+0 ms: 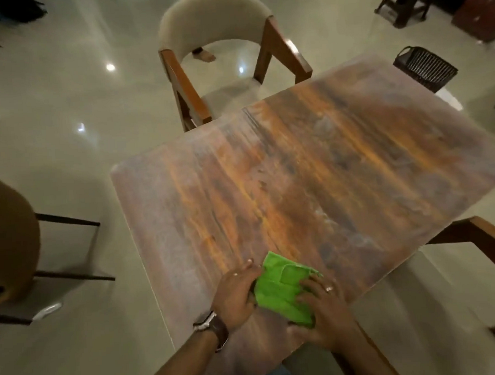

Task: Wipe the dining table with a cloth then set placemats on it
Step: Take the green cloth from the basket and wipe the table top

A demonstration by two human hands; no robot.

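Both hands, left (237, 295) and right (323, 312), are pressing the cloth (283, 288) between them. Most of the table (311, 169) is stretching away beyond the cloth.

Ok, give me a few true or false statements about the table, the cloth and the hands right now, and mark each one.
1. A green cloth lies near the table's close edge. True.
2. Only one hand touches the cloth. False: the left hand and the right hand both touch it.
3. Placemats are already laid on the table. False: none are on it.
4. A watch is on the left wrist. True.
5. The chair at the far side has a dark red back. False: its back is pale beige.
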